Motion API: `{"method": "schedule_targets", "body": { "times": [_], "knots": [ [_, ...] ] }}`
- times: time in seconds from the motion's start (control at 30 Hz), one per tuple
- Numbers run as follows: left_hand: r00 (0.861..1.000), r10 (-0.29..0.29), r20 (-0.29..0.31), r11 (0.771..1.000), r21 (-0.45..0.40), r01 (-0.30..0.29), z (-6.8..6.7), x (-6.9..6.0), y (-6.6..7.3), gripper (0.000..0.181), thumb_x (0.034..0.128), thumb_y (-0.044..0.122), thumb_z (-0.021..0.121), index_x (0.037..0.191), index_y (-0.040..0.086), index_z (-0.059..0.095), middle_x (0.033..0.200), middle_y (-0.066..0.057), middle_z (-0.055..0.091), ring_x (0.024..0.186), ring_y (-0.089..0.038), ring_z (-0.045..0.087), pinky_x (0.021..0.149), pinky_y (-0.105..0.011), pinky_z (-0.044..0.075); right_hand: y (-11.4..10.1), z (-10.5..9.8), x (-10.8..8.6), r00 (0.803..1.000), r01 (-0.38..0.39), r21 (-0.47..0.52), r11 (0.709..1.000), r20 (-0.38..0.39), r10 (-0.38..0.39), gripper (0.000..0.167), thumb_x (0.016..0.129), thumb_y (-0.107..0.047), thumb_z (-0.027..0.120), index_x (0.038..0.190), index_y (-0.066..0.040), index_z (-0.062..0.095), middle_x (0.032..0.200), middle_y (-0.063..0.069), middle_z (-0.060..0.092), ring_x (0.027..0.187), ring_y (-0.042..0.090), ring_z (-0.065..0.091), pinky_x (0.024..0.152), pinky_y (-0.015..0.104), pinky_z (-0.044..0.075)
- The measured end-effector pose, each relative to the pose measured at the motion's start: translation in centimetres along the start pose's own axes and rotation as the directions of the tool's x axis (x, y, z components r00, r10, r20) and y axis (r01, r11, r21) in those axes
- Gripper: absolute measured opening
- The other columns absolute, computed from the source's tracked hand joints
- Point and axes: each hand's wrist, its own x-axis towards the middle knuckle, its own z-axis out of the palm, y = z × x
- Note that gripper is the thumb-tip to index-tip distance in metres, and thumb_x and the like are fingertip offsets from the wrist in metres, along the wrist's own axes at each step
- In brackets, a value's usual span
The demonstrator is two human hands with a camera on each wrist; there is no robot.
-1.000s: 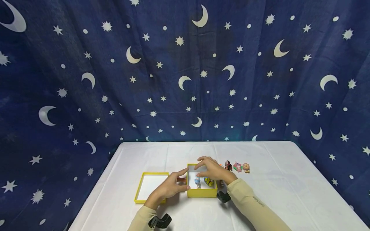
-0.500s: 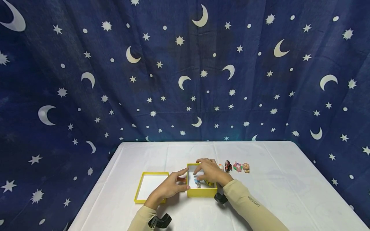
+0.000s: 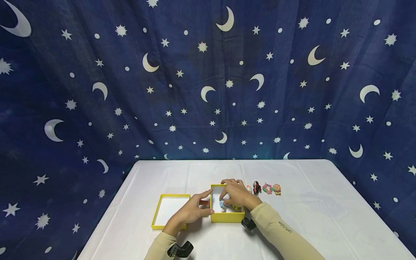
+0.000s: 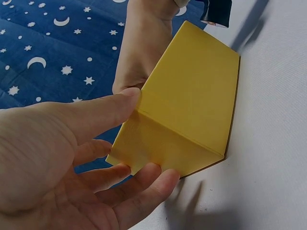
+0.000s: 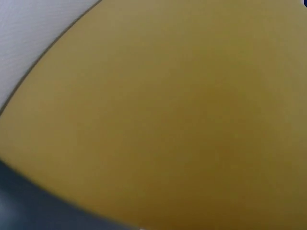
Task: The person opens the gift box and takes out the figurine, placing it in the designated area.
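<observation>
I see the left hand [image 3: 191,209], fingers extended, touching the left side of the yellow box [image 3: 227,217]. The right hand [image 3: 238,194] dips into the box, fingers bent; whether they pinch anything I can't tell. A blue figurine [image 3: 222,204] is inside the box, other figurines [image 3: 267,188] to the box's right.

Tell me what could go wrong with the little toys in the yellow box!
The right hand reaches into the yellow box, its fingertips right by the blue toy, so that toy might slip or get bumped. The black-and-yellow toy is partly hidden beneath that hand, so it could get nudged too. The left hand touches the box's side; pushing too hard might slide the box.
</observation>
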Motion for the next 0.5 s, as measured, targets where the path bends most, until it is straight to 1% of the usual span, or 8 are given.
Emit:
{"method": "schedule_targets", "body": {
  "times": [0.13,0.23,0.4,0.5],
  "knots": [
    [1.000,0.007,0.001,1.000,0.002,-0.007,-0.04,0.00,0.08,0.075,0.0932,0.012,0.072,0.157,0.005,0.034,0.163,-0.016,0.035,0.131,-0.038,0.057,0.107,-0.055,0.047,0.12,-0.05,0.06,1.000,0.002,-0.004,1.000,0.002,-0.002,0.012,0.082,-0.023,0.084,0.093,-0.024,0.083,0.146,0.010,0.055,0.135,0.036,0.048,0.108,0.062,0.034],
    [1.000,0.018,0.005,1.000,0.006,-0.018,-0.07,-0.03,0.08,0.075,0.0932,0.012,0.072,0.157,0.003,0.034,0.163,-0.018,0.034,0.131,-0.040,0.056,0.107,-0.056,0.046,0.23,-0.04,0.07,1.000,0.000,0.011,1.000,0.002,0.000,0.009,0.081,-0.023,0.085,0.089,-0.024,0.082,0.144,0.010,0.056,0.135,0.035,0.048,0.109,0.063,0.032],
    [1.000,0.028,0.009,1.000,0.005,-0.028,-0.08,-0.11,0.10,0.075,0.0938,0.012,0.071,0.157,0.001,0.033,0.164,-0.019,0.033,0.132,-0.041,0.056,0.108,-0.057,0.045,0.37,-0.10,0.04,1.000,-0.004,0.072,0.997,-0.009,0.005,0.009,0.081,-0.026,0.085,0.088,-0.024,0.079,0.144,0.012,0.057,0.136,0.037,0.047,0.111,0.066,0.030],
    [1.000,0.015,0.002,1.000,0.012,-0.015,-0.06,-0.13,0.14,0.075,0.0936,0.013,0.072,0.157,0.003,0.033,0.164,-0.016,0.034,0.132,-0.039,0.056,0.108,-0.056,0.045,0.48,-0.12,0.06,1.000,-0.015,0.125,0.992,-0.013,0.017,0.007,0.084,-0.027,0.082,0.088,-0.024,0.078,0.144,0.014,0.057,0.137,0.039,0.047,0.109,0.065,0.031]
  ]
}}
